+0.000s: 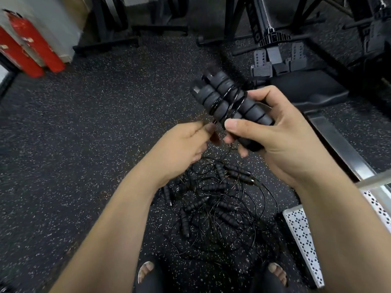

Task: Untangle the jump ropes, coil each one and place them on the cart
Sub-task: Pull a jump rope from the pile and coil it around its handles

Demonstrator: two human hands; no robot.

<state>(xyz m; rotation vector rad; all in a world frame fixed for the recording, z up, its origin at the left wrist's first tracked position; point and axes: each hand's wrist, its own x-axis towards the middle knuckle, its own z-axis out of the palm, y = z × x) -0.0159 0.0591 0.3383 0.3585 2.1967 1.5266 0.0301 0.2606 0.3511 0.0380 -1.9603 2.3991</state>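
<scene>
1. Head view, looking down: both bare forearms reach forward from the lower edge and meet at mid-frame above the floor (101, 127), which is dark speckled rubber.
2. The right hand (281, 132) is raised, its back toward the right. Its fingers curl over the far side of two black foam handles (224, 96), and its thumb lies across their near side.
3. The handles lie side by side, touching. They tilt up and to the left, out of the fist.
4. A thin black cord (231, 100) is wound several turns around both handles at their middle.
5. The left hand (186, 142) sits just beside and below the right, palm down. Its thumb and forefinger are pressed together on the cord where it leaves the wraps; the fingertips are blurred.
6. A tangle of jump ropes (215, 204) lies on the floor beneath the hands, black handles and loose loops mixed together.
7. Two feet (146, 271) in open sandals stand just near the tangle.
8. A metal frame (342, 144) runs along the right edge, and red cylinders (31, 45) stand at far left.
</scene>
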